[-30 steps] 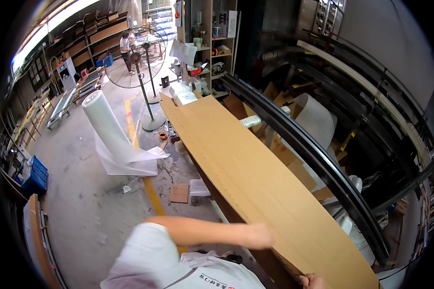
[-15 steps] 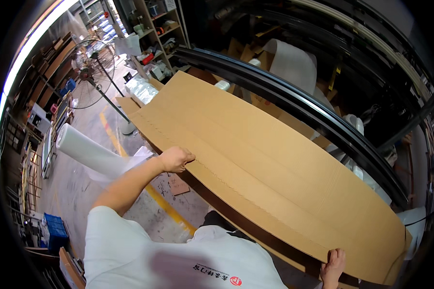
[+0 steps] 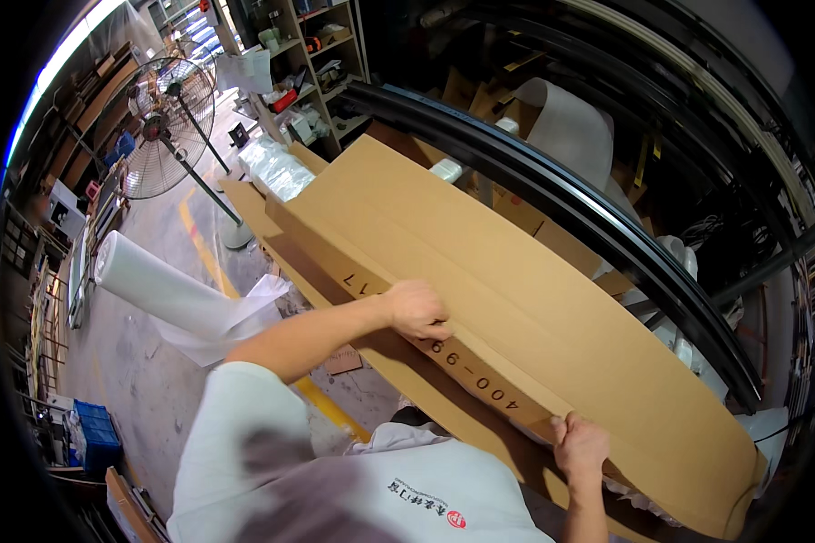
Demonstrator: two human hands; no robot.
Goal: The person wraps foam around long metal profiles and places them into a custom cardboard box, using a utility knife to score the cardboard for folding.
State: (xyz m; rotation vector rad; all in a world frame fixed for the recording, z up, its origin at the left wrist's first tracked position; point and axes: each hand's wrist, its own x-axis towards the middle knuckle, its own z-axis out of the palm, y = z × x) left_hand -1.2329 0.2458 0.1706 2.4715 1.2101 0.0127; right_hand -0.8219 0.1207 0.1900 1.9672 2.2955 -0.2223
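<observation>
A long brown cardboard sheet (image 3: pixel 534 281) stretches diagonally before me, from far left to near right. Its near edge is bent down into a narrow strip with dark printing. On the fold, toward the middle, my left hand (image 3: pixel 417 309) is closed on the cardboard, its fingertips partly hidden. Farther right, my right hand (image 3: pixel 581 443) grips the same edge, thumb on top and fingers out of sight. Below the strip, closer to my body, lies another cardboard panel (image 3: pixel 385 357). Some pale wrapping (image 3: pixel 638 496) peeks out between the layers near my right forearm.
Behind the cardboard runs a long black metal profile (image 3: pixel 552 172). A white foam roll (image 3: pixel 158 285) lies partly unrolled at left, near a standing fan (image 3: pixel 167 136). Shelves (image 3: pixel 321 54) stand beyond the far end. A blue crate (image 3: pixel 100 434) sits at lower left.
The near edge of the cardboard has folded down, bringing its printed strip into view. My left hand has moved right along the edge; my right hand has shifted left and up.
</observation>
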